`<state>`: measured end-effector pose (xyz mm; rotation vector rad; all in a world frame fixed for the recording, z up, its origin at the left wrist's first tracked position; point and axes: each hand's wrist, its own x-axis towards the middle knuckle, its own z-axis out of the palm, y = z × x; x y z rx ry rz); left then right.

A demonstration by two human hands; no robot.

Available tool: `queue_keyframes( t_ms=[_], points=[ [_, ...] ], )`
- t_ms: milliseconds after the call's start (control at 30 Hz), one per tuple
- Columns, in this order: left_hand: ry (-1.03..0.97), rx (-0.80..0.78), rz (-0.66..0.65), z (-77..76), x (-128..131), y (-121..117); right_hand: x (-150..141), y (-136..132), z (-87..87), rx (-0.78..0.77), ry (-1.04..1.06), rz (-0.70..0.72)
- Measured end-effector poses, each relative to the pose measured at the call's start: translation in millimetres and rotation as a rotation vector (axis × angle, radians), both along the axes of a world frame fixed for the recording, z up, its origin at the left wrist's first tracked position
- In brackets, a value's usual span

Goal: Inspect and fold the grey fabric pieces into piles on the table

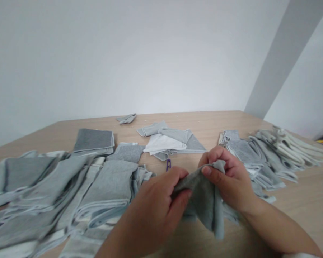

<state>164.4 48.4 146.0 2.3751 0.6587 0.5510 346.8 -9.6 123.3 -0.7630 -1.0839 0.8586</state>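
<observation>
Both my hands hold one grey cloth [207, 200] a little above the wooden table [204, 123]. My left hand [157, 204] is closed, with its fingers pinching the cloth's left edge. My right hand [231, 179] is closed too, its thumb pressed on the cloth's top corner. The cloth hangs down in folds between the hands and its lower end nearly reaches the table's near edge.
Overlapping folded grey cloths [70, 193] cover the left side. A loose heap of grey and white cloths [169, 141] lies in the middle, with a small purple clip [168, 165] before it. More folded cloths [269, 154] fan out at the right. A small grey piece [126, 118] sits at the back.
</observation>
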Motion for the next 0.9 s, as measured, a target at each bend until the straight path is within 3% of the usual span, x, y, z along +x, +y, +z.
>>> queue_keyframes(
  t_ms=[267, 533, 800, 900],
  points=[
    [0.072, 0.091, 0.030, 5.3, -19.9, 16.3, 22.3, 5.5, 7.1, 0.094, 0.036, -0.209],
    [-0.104, -0.032, 0.091, 10.8, -40.7, 36.5, 41.2, 25.2, 7.9, 0.110, 0.031, -0.393],
    [-0.522, -0.080, 0.490, 10.0, -41.2, 42.3, 42.9, 30.7, 5.8, 0.094, 0.039, -0.338],
    [-0.599, -0.207, 0.533, 8.2, -41.6, 44.9, 43.0, 28.8, 7.2, 0.077, 0.033, -0.335]
  ],
)
